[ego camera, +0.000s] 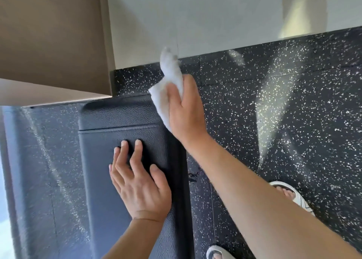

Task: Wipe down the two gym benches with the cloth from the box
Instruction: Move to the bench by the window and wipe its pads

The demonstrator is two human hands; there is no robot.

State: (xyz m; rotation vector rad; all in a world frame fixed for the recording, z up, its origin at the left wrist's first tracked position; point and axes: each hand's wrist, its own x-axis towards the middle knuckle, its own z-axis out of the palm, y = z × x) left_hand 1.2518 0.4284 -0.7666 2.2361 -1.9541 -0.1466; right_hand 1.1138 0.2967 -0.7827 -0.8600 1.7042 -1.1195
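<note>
A black padded gym bench runs from the bottom of the view up toward the wall, with a seam across its far end. My left hand lies flat on the bench top, fingers spread, holding nothing. My right hand grips a crumpled white cloth at the bench's far right edge, the cloth partly hanging past the pad. No second bench and no box are in view.
Black rubber floor with white speckles surrounds the bench. A white wall and a beige panel stand just beyond the bench's far end. My feet in white sandals stand to the right of the bench.
</note>
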